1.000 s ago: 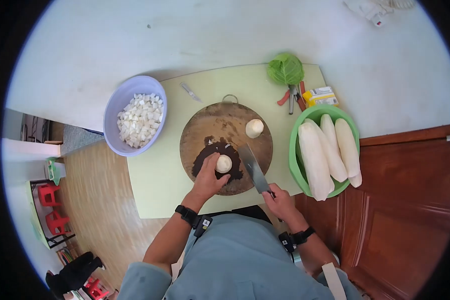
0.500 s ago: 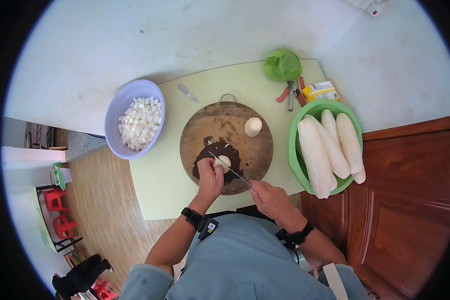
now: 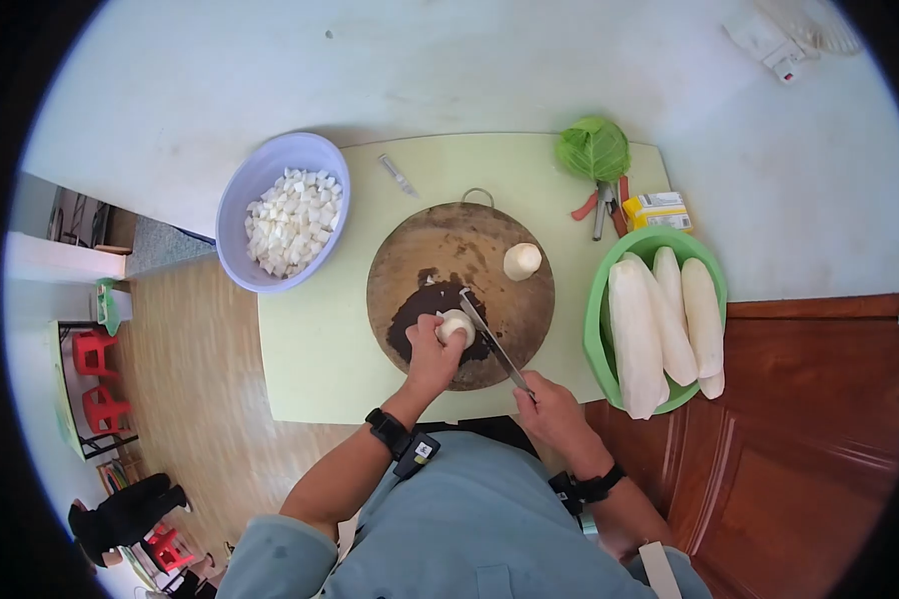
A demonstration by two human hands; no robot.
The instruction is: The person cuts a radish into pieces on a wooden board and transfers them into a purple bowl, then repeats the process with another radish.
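On the round wooden chopping board (image 3: 400,255), my left hand (image 3: 433,361) grips a short piece of peeled white radish (image 3: 456,325), thumb and fingers around its sides. My right hand (image 3: 553,411) is closed on the handle of a knife (image 3: 493,342), whose blade slants up and left, just right of the piece. A dark wet patch and a few white scraps lie under and above the work. Farther up on the right of the board stands another radish chunk (image 3: 521,262).
Left of the board, a lilac bowl (image 3: 232,215) holds white radish cubes. A green basin (image 3: 597,371) on the right holds several peeled radishes. Behind it are a yellow-white carton (image 3: 656,212), red-handled tools (image 3: 600,212) and a cabbage (image 3: 593,150). A person in black (image 3: 135,517) is at far left.
The knife blade has gone from across the radish piece to its right side. My left hand still grips the piece, whose round pale face now shows more. The whole view has shifted slightly.
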